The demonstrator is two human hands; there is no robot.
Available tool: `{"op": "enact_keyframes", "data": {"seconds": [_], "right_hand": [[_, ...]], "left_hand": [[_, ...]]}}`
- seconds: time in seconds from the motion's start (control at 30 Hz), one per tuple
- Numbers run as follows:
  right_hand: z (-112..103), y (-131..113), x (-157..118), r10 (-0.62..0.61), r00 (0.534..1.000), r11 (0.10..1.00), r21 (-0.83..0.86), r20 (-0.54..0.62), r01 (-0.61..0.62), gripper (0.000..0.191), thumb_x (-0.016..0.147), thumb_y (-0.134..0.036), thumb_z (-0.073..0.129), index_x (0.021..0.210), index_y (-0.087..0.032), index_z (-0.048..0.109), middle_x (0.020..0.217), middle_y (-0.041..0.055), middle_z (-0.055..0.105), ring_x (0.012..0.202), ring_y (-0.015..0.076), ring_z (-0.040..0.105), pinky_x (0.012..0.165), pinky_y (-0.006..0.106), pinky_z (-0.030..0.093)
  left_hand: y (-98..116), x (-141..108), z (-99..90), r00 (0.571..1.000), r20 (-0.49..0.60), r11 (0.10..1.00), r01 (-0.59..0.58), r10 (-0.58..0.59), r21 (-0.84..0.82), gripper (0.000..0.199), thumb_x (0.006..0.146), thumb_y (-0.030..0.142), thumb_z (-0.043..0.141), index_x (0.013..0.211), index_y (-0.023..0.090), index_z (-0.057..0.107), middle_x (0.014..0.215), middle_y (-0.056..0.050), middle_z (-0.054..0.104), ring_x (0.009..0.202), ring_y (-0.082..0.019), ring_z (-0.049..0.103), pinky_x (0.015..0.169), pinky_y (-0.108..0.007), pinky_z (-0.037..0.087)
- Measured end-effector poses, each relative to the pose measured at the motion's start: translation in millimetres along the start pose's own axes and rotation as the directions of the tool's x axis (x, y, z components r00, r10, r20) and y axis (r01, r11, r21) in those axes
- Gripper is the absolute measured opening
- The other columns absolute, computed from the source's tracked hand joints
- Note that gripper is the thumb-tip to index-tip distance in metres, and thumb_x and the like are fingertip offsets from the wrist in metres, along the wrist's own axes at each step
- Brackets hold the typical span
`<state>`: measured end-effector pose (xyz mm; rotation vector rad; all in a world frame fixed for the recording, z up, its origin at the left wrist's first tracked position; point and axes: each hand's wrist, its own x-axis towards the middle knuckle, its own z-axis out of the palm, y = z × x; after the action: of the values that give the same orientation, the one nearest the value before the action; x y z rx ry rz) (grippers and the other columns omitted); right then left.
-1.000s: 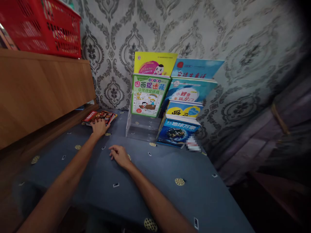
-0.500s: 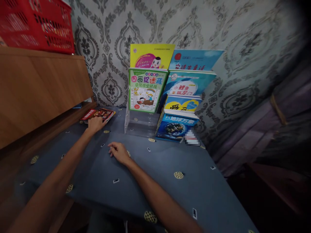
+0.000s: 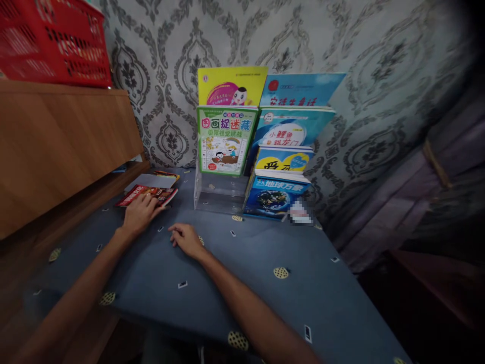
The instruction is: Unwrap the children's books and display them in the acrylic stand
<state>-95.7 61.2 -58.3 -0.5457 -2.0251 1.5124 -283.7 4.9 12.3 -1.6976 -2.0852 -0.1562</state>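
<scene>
Blue tablecloth, far left: left hand on red book, can't tell if pinching; probably light, bendy, best held by near edge. Right hand empty, loosely open.

So the left hand has its fingers on a red book at the table's far left, partly over a stack. Right hand's just hovering or resting nearer, can't tell which. Clear rack behind it, with a green book upright-ish, leaning back.
</scene>
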Motion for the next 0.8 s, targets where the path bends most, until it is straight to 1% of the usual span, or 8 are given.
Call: {"op": "enact_keyframes", "data": {"seconds": [0.13, 0.23, 0.3, 0.5, 0.6, 0.63, 0.7, 0.8], "right_hand": [[1, 2, 0, 0.01, 1.0, 1.0, 0.011, 0.001, -0.01, 0.034, 0.084, -0.002, 0.046, 0.1, -0.018, 0.072, 0.067, -0.0037, 0.066, 0.051, 0.0075, 0.059, 0.058, 0.018, 0.046], [1, 2, 0, 0.008, 1.0, 1.0, -0.004, -0.002, -0.008, 0.034, 0.084, -0.002, 0.047, 0.099, -0.019, 0.072, 0.067, -0.0033, 0.066, 0.052, 0.0078, 0.059, 0.058, 0.019, 0.046], [0, 1, 0, 0.007, 1.0, 1.0, -0.015, 0.002, -0.007, 0.034, 0.084, -0.002, 0.047, 0.099, -0.018, 0.072, 0.067, -0.003, 0.066, 0.052, 0.0079, 0.059, 0.058, 0.019, 0.046], [0, 2, -1, -0.007, 1.0, 1.0, -0.022, 0.007, 0.007, 0.034, 0.084, -0.003, 0.047, 0.1, -0.018, 0.072, 0.068, -0.0027, 0.066, 0.053, 0.008, 0.06, 0.059, 0.019, 0.047], [1, 7, -2, 0.004, 1.0, 1.0, 0.012, -0.002, -0.004, 0.03, 0.083, -0.005, 0.05, 0.097, -0.019, 0.072, 0.068, -0.0035, 0.065, 0.054, 0.0079, 0.059, 0.061, 0.019, 0.048], [2, 9, 0, 0.021, 1.0, 0.999, 0.051, -0.022, -0.02, 0.027, 0.083, -0.005, 0.052, 0.094, -0.019, 0.072, 0.068, -0.0035, 0.065, 0.054, 0.0081, 0.06, 0.061, 0.02, 0.049], [4, 12, 8, 0.114, 0.988, 0.967, 0.239, -0.108, -0.085, 0.021, 0.08, -0.007, 0.057, 0.091, -0.019, 0.07, 0.074, -0.0026, 0.066, 0.058, 0.0089, 0.061, 0.059, 0.019, 0.05], [8, 13, 32, 0.301, 0.934, 0.817, 0.557, -0.193, -0.148, 0.023, 0.078, -0.01, 0.063, 0.098, -0.02, 0.064, 0.098, 0.0013, 0.068, 0.065, 0.0102, 0.066, 0.055, 0.02, 0.053]], "left_hand": [[-2, -20, 25.3, 0.991, 0.059, 0.992, -0.12, 0.122, -0.028, 0.045, 0.097, 0.043, 0.043, 0.132, 0.02, 0.058, 0.137, -0.017, 0.058, 0.132, -0.034, 0.048, 0.11, -0.049, 0.033], [-8, -21, 40.2, 0.995, 0.073, 0.997, -0.059, 0.062, -0.04, 0.052, 0.094, 0.031, 0.045, 0.145, 0.021, 0.046, 0.151, -0.016, 0.047, 0.142, -0.031, 0.039, 0.116, -0.052, 0.027], [-13, -20, 46.5, 0.996, 0.09, 0.997, 0.016, -0.009, -0.07, 0.058, 0.093, 0.03, 0.045, 0.149, 0.021, 0.039, 0.155, -0.015, 0.043, 0.144, -0.031, 0.037, 0.117, -0.053, 0.027], [-29, -16, 54.2, 0.978, 0.188, 0.979, 0.119, -0.087, -0.165, 0.074, 0.09, 0.047, 0.051, 0.155, 0.02, 0.03, 0.162, -0.014, 0.03, 0.148, -0.035, 0.028, 0.115, -0.057, 0.032], [-31, -14, 55.0, 0.977, 0.183, 0.972, 0.14, -0.105, -0.187, 0.08, 0.088, 0.055, 0.053, 0.156, 0.022, 0.028, 0.163, -0.014, 0.029, 0.149, -0.038, 0.025, 0.113, -0.059, 0.033], [-30, -13, 55.3, 0.978, 0.175, 0.971, 0.146, -0.113, -0.191, 0.081, 0.087, 0.056, 0.054, 0.156, 0.023, 0.028, 0.163, -0.014, 0.029, 0.15, -0.038, 0.024, 0.113, -0.059, 0.033], [-28, -13, 56.6, 0.979, 0.161, 0.966, 0.156, -0.124, -0.206, 0.081, 0.086, 0.058, 0.055, 0.156, 0.024, 0.03, 0.163, -0.014, 0.027, 0.15, -0.039, 0.022, 0.113, -0.06, 0.033], [-27, -14, 60.8, 0.981, 0.114, 0.946, 0.183, -0.158, -0.267, 0.072, 0.09, 0.057, 0.048, 0.153, 0.026, 0.034, 0.162, -0.012, 0.03, 0.15, -0.036, 0.025, 0.114, -0.058, 0.031]]}}
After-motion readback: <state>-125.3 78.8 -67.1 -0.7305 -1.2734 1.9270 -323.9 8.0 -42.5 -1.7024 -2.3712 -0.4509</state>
